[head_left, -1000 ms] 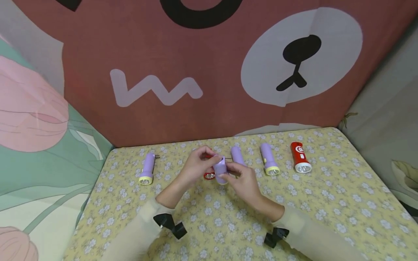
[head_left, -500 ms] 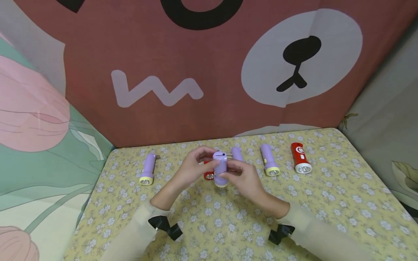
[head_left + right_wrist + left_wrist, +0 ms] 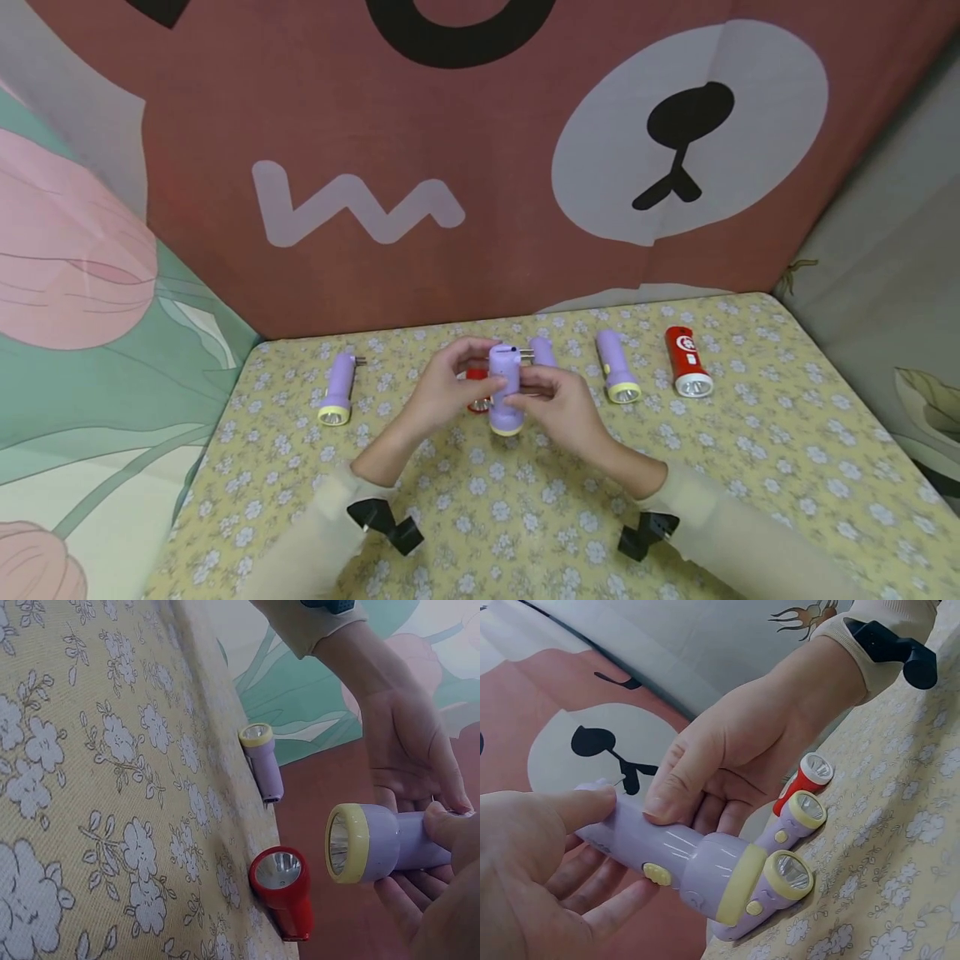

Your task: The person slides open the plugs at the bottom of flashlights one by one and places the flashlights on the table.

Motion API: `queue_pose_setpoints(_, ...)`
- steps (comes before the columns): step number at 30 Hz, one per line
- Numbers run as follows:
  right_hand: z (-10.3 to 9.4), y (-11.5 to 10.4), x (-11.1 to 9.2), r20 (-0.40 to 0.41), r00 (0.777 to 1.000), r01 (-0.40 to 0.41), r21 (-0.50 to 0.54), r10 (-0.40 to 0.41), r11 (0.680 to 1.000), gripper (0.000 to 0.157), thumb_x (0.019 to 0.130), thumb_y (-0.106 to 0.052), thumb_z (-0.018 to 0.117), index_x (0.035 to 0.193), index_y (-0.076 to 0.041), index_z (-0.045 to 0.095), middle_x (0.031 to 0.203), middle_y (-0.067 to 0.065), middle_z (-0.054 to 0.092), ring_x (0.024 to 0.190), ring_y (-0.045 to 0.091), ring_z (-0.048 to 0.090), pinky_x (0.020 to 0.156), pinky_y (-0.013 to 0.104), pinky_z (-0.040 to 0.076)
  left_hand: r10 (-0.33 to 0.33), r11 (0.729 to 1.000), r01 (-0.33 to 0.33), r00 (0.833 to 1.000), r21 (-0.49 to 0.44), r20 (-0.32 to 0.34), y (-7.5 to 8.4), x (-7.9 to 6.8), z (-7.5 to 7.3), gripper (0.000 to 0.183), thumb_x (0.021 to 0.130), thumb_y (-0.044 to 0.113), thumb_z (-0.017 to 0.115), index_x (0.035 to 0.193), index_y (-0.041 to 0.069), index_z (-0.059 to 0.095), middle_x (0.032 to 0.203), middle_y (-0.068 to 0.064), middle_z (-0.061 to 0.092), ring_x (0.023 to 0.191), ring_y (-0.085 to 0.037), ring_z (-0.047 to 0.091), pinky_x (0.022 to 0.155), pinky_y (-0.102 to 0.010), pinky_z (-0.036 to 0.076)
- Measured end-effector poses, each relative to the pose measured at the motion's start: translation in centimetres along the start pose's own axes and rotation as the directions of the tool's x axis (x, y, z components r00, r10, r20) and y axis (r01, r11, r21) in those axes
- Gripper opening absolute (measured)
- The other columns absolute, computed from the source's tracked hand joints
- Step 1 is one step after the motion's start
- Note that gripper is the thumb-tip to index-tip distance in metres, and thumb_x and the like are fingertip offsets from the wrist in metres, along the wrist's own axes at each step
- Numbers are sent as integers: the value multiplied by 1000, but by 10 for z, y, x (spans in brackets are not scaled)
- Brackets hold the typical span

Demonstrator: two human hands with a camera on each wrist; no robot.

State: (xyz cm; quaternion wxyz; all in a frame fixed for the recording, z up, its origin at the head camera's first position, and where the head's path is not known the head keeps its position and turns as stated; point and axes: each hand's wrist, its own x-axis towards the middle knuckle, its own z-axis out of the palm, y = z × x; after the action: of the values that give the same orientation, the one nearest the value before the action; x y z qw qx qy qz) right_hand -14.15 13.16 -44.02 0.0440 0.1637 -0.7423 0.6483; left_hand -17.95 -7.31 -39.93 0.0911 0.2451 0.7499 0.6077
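A purple flashlight (image 3: 506,387) with a yellow rim is held upright between both hands above the table, its lamp end down. Two metal plug prongs (image 3: 527,353) stick out to the right near its top. My left hand (image 3: 442,385) grips it from the left, thumb across the front. From the right, my right hand (image 3: 558,408) pinches the body. In the left wrist view a yellow switch (image 3: 657,874) shows on the flashlight's side. The lit-up reflector face (image 3: 340,844) appears in the right wrist view. Behind the hands a red flashlight (image 3: 477,392) is partly hidden.
On the flowered tablecloth (image 3: 480,517) a purple flashlight (image 3: 340,387) with prongs out lies at left. Another purple flashlight (image 3: 542,351) lies behind my right hand, a third purple flashlight (image 3: 617,367) further right, then a red-and-white flashlight (image 3: 687,362). A printed cloth (image 3: 510,275) hangs behind.
The held flashlight has tipped from its top leaning toward the camera to more upright, showing more of its body. Its prongs stay out to the right. Both hands keep hold of it.
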Motion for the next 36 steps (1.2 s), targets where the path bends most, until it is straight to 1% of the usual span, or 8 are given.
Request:
queue_pose_setpoints(5,0,-2,1,-11,1000,-25,-2,25,1000,30,87,-8,81,114,2,73,108,15,75,97,24,73,84,30,60,-1,1000,2,999,5,-49,-1,1,3,42,91,4,76,131,3,63,122,-14,67,110,-28,64,86,-38,58)
queue_pose_setpoints(11,-1,-3,2,-23,999,-38,-5,38,999,30,85,-5,82,112,5,73,106,17,75,94,24,74,82,30,61,-16,1000,16,997,3,-73,0,1,5,41,92,5,76,130,5,64,121,-11,68,110,-27,65,86,-37,58)
queue_pose_setpoints(14,-1,-3,2,-18,999,-45,-2,45,999,31,86,-4,81,114,6,72,106,17,75,94,23,73,82,30,61,-27,1000,27,996,4,-87,1,2,5,42,91,7,77,131,6,64,120,-9,69,109,-25,65,86,-38,58)
queue_pose_setpoints(19,-1,-5,2,-2,998,-55,-5,55,998,37,87,-4,80,120,6,69,109,18,74,97,24,72,84,30,60,-34,999,34,993,-4,-116,2,2,4,43,90,7,78,132,5,65,119,-12,69,109,-26,65,89,-39,57)
queue_pose_setpoints(24,-3,-6,-1,18,1000,-24,-37,25,999,45,87,-5,80,128,6,65,112,17,73,100,27,71,87,32,60,-41,998,34,991,-58,-128,4,1,2,41,92,6,76,132,3,64,122,-15,68,111,-28,65,88,-33,58)
queue_pose_setpoints(29,-5,-4,-7,44,999,11,-65,-8,998,50,88,-9,80,134,3,63,116,13,73,103,23,70,89,33,59,-65,992,48,989,-121,-136,4,2,1,39,94,4,73,131,0,64,122,-17,67,109,-29,64,85,-29,58)
queue_pose_setpoints(33,-7,-5,-12,63,997,40,-66,-36,997,54,89,-7,80,139,0,60,121,12,71,107,23,69,88,34,59,-103,983,81,985,-162,-135,5,3,0,39,95,4,72,132,-1,63,121,-18,66,105,-27,65,81,-32,60)
queue_pose_setpoints(36,-7,-7,-15,84,995,60,-67,-54,996,61,88,-6,80,144,-4,57,128,11,68,112,25,67,89,35,59,-127,976,100,983,-194,-134,7,4,-1,40,96,5,71,134,-1,61,121,-19,64,101,-25,66,78,-35,62)
